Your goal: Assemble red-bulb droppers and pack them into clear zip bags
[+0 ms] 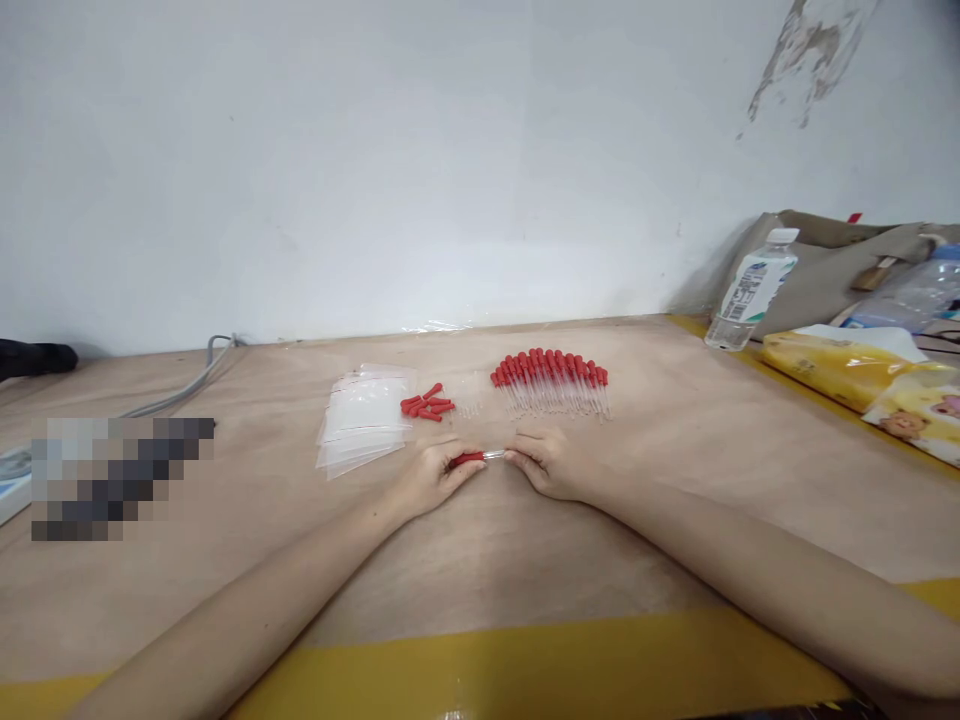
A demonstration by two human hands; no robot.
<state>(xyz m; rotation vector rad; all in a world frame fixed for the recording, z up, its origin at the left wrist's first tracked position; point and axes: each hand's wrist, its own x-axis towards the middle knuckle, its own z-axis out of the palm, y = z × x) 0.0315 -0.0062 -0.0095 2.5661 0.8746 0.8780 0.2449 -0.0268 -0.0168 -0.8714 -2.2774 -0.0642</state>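
My left hand point(431, 472) pinches the red rubber bulb point(466, 459) of a dropper, and my right hand point(546, 463) pinches the clear glass tube point(493, 455) at its other end. Both hands rest on the brown table point(480, 560), fingers closed. Just behind them lie a few loose red bulbs point(427, 404), some bare glass tubes point(469, 405) and a row of several finished droppers with red bulbs point(553, 381). A stack of clear plastic bags point(364, 420) lies to the left of the loose bulbs.
A water bottle point(750, 290) leans at the back right by a tan bag point(832, 262). Yellow tissue packs point(862, 375) lie at the right edge. A grey cable point(191, 385) runs along the back left. The white wall stands close behind the table.
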